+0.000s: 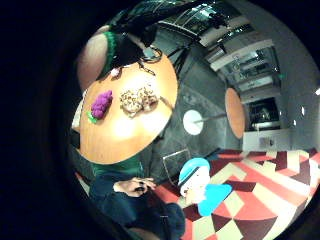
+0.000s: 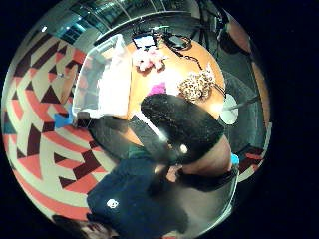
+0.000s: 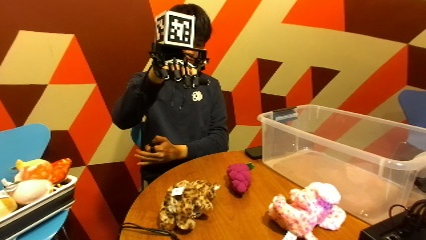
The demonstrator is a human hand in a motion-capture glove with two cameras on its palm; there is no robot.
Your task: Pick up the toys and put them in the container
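Observation:
My gloved right hand (image 3: 176,67) is raised at head height, well above the round wooden table (image 3: 233,220), fingers loose and holding nothing. On the table lie a purple grape plush (image 3: 239,178), a leopard plush (image 3: 186,202) and a pink-and-white poodle plush (image 3: 307,207). A clear plastic container (image 3: 346,160) stands at the table's right side with no toy visible in it. The little finger side palm view shows the grape plush (image 1: 101,104) and leopard plush (image 1: 138,99) far below. The thumb side palm view shows the container (image 2: 104,74) beside the poodle plush (image 2: 148,59).
The bare left hand (image 3: 160,150) hovers at the table's far edge. A tray of other soft toys (image 3: 33,187) sits on a blue chair at the left. A black device with cables (image 3: 399,227) lies at the front right, a dark phone (image 3: 253,151) beside the container.

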